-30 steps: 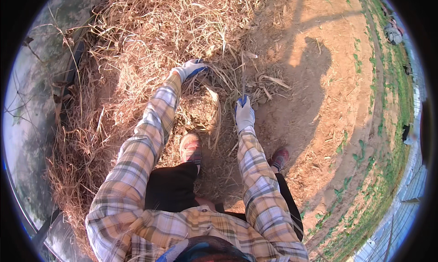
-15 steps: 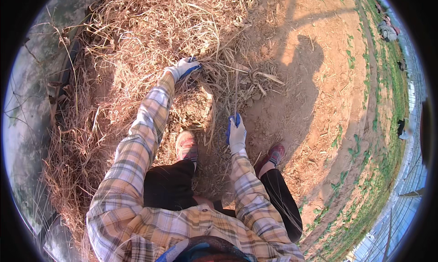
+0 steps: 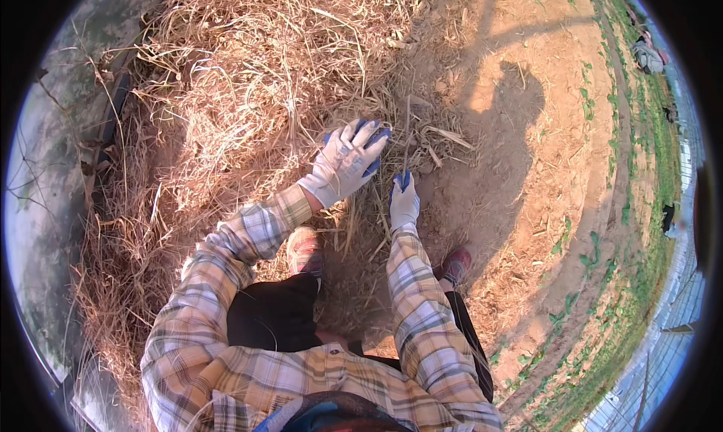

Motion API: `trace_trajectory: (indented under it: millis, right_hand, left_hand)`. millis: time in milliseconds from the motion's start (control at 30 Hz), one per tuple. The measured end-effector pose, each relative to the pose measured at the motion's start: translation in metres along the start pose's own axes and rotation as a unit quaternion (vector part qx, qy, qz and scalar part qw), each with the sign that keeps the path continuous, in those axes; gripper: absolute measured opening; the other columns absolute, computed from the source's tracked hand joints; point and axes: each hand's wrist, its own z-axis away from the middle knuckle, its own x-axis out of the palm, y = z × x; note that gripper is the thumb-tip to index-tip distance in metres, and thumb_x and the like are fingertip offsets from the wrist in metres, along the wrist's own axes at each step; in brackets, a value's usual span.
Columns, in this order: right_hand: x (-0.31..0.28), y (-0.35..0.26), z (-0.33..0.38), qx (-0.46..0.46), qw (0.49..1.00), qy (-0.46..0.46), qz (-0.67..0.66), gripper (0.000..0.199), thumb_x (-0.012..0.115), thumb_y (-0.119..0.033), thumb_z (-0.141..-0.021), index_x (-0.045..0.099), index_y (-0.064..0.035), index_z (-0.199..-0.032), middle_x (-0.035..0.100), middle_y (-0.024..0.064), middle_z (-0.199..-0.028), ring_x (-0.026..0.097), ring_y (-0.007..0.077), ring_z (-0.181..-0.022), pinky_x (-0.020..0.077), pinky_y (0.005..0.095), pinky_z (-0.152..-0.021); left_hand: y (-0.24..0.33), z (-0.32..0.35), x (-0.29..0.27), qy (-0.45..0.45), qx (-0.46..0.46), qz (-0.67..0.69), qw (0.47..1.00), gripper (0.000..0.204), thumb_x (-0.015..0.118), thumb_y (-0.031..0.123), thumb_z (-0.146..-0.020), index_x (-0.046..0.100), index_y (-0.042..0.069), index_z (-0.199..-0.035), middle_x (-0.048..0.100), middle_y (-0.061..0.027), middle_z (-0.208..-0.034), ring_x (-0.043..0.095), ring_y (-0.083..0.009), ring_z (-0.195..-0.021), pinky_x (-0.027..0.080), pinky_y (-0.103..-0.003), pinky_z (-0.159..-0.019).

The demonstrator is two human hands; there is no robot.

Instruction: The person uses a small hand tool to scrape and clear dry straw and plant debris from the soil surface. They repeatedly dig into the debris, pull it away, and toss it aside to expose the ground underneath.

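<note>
My left hand (image 3: 346,159), in a white work glove with blue fingers, is over the edge of the dry straw (image 3: 263,86). Its back faces up, and its fingers are apart and slightly bent, with nothing visible in them. My right hand (image 3: 404,203), gloved the same way, is closed round the near end of a thin-shafted hand tool (image 3: 407,135). The tool points away from me, its far end among loose stalks on the soil; the exact shape of its head is hard to make out. Thick pale stalks (image 3: 450,137) lie just right of it.
My two shoes (image 3: 305,251) stand on the soil below the hands. Bare brown soil (image 3: 482,176) with my shadow lies to the right, then rows of small green plants (image 3: 590,253). A grey sheet (image 3: 53,168) with a dark edge borders the straw at left.
My left hand has come off the straw, moving right and nearer to me, and its fingers have opened. My right hand has shifted slightly right and away with the tool.
</note>
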Motion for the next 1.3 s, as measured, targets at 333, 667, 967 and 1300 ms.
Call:
trace_trajectory:
  millis: [333, 667, 967, 1300]
  right_hand:
    - [0.021, 0.047, 0.053, 0.058, 0.963, -0.013, -0.261, 0.038, 0.053, -0.018, -0.09, 0.049, -0.0011, -0.124, 0.063, 0.0147, -0.103, 0.06, 0.0251, -0.09, 0.0452, 0.0325, -0.081]
    - [-0.017, 0.002, -0.016, 0.061, 0.97, -0.001, -0.237, 0.04, 0.05, -0.023, -0.092, 0.047, -0.0013, -0.126, 0.061, 0.0176, -0.111, 0.06, 0.0277, -0.097, 0.045, 0.0355, -0.082]
    - [-0.002, 0.003, -0.02, 0.031, 0.999, -0.038, -0.012, 0.05, 0.051, -0.031, -0.089, 0.039, -0.009, -0.132, 0.065, 0.0153, -0.094, 0.061, 0.0344, -0.086, 0.0465, 0.0422, -0.073]
    - [0.006, 0.068, 0.104, 0.123, 0.98, -0.063, -0.143, 0.045, 0.055, -0.03, -0.088, 0.047, -0.0096, -0.127, 0.065, 0.0125, -0.084, 0.063, 0.0257, -0.072, 0.0471, 0.038, -0.065]
  left_hand:
    - [-0.026, -0.089, 0.134, -0.265, -0.086, -0.1, 0.955, 0.11, 0.061, 0.064, -0.068, 0.019, -0.01, -0.138, 0.027, -0.0307, -0.139, 0.03, -0.0363, -0.13, 0.027, -0.039, -0.105]
    - [-0.039, -0.105, 0.148, -0.234, -0.226, 0.113, 0.939, 0.056, 0.054, 0.034, -0.08, 0.048, -0.001, -0.122, 0.059, -0.0216, -0.109, 0.057, -0.0319, -0.103, 0.045, -0.041, -0.087]
    - [-0.072, -0.112, 0.15, -0.177, -0.253, 0.233, 0.922, 0.044, 0.053, 0.035, -0.08, 0.057, 0.002, -0.109, 0.06, -0.0214, -0.106, 0.057, -0.0346, -0.101, 0.043, -0.041, -0.087]
    - [-0.065, -0.098, 0.133, -0.248, -0.256, 0.165, 0.92, 0.052, 0.051, 0.036, -0.085, 0.046, 0.003, -0.125, 0.051, -0.0161, -0.125, 0.049, -0.0297, -0.116, 0.039, -0.04, -0.098]
